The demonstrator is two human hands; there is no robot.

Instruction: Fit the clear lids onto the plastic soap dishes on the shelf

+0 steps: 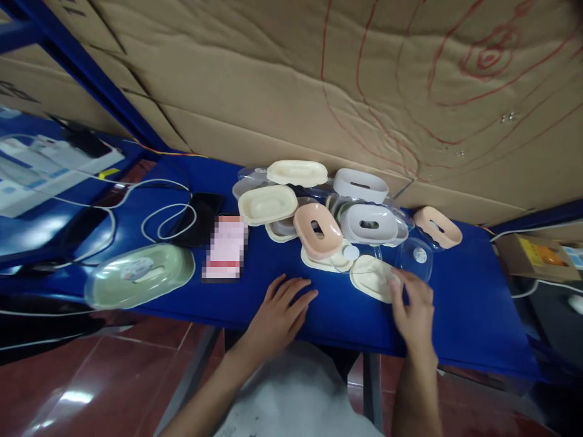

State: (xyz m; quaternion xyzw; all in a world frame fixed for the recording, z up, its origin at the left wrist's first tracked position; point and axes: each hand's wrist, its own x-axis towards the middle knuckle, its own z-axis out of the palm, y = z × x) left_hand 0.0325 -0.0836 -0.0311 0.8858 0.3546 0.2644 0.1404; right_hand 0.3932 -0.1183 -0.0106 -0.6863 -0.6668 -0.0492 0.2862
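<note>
My left hand (283, 312) lies on the blue tabletop with its fingers spread, holding nothing. At the right end of a flat cream oval plastic piece (371, 276), my right hand (413, 306) has its thumb and fingers closed on the edge. Just beyond this piece sits a peach oval plastic shell (317, 230) with a slot in its base, tilted on another cream piece (314, 261). A small white disc (350, 252) is beside them. A clear plastic cover (413, 258) with a round sticker lies to the right of the cream piece.
Behind are cream trays (268, 205), lilac slotted shells (370, 224) and another peach shell (438, 228). A phone (225, 247), a dark device (199, 218) and a green oval container (141, 274) lie left, with white cables (157, 182). Cardboard (273, 91) walls the back.
</note>
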